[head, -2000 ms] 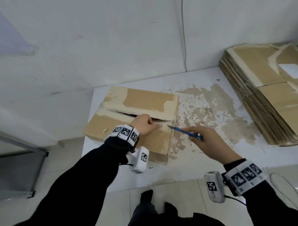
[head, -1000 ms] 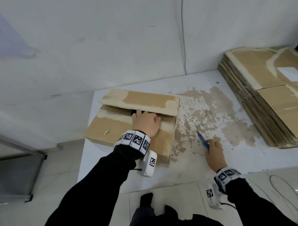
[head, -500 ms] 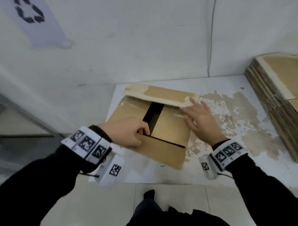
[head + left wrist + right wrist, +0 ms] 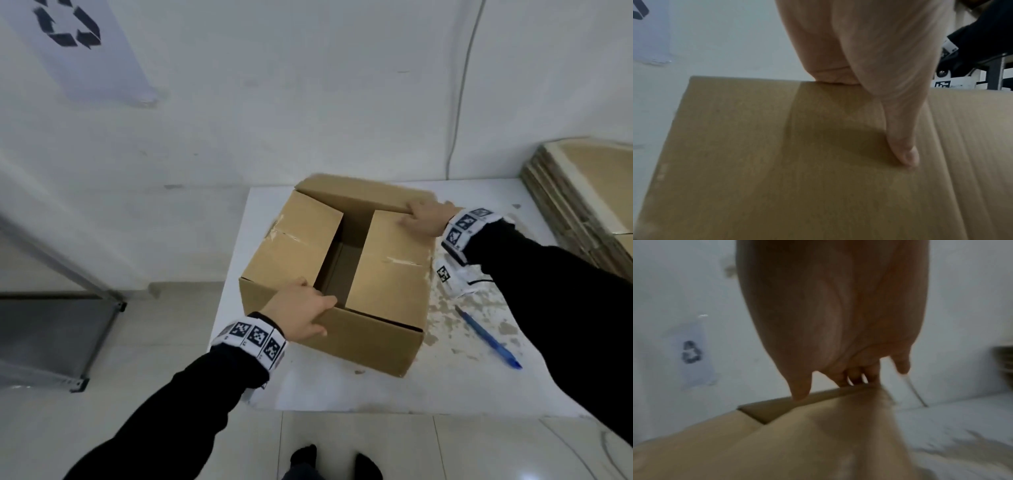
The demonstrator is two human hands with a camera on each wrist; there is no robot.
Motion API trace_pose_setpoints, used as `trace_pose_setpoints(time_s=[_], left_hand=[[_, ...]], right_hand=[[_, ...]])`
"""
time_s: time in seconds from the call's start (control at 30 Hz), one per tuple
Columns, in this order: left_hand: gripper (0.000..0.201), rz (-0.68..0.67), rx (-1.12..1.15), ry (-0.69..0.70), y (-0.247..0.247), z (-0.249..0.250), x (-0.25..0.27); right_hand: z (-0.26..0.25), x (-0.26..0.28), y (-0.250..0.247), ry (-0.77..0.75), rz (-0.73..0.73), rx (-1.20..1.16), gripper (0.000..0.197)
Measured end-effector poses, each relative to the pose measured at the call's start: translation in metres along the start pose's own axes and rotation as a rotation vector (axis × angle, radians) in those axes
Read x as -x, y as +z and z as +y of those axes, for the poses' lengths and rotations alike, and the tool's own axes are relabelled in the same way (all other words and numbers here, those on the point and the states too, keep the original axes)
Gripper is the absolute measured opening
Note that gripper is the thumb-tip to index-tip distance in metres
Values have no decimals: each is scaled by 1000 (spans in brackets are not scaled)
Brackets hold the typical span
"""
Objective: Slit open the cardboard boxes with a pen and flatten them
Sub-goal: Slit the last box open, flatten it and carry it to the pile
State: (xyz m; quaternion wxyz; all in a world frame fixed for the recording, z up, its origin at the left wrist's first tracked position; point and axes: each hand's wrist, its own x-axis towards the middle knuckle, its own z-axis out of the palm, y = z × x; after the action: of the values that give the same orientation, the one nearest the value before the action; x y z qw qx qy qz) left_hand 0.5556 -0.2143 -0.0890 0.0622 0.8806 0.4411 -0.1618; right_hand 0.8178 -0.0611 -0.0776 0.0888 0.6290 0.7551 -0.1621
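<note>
The box [image 4: 337,274] sits at the desk's [image 4: 376,394] far left corner, slit and gaping; the left hand [image 4: 301,317] grips its near rim, the right hand [image 4: 426,217] its far flap (light, stiff board, best held at edges), pen [image 4: 488,337] lying by the right edge

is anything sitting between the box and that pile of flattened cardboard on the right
Only the person's own right arm crosses that gap. On the table between the box and the flattened stack, nothing else shows; the blue pen lies nearer the front edge, off that path.
</note>
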Motion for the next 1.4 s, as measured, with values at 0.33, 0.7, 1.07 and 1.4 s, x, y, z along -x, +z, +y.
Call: trace_pose_setpoints(time_s=[0.33, 0.7, 1.07, 1.4], left_hand=[[41, 64, -205, 54, 8, 3, 4], [60, 312, -394, -226, -17, -35, 62], [109, 18, 366, -334, 25, -136, 49], [96, 419, 616, 135, -90, -37, 4]], right_hand=[[-79, 105, -39, -265, 147, 281, 47], [-51, 149, 80, 489, 29, -945, 91], [-97, 137, 118, 584, 723, -1445, 38], [-203, 157, 207, 265, 900, -1135, 84]])
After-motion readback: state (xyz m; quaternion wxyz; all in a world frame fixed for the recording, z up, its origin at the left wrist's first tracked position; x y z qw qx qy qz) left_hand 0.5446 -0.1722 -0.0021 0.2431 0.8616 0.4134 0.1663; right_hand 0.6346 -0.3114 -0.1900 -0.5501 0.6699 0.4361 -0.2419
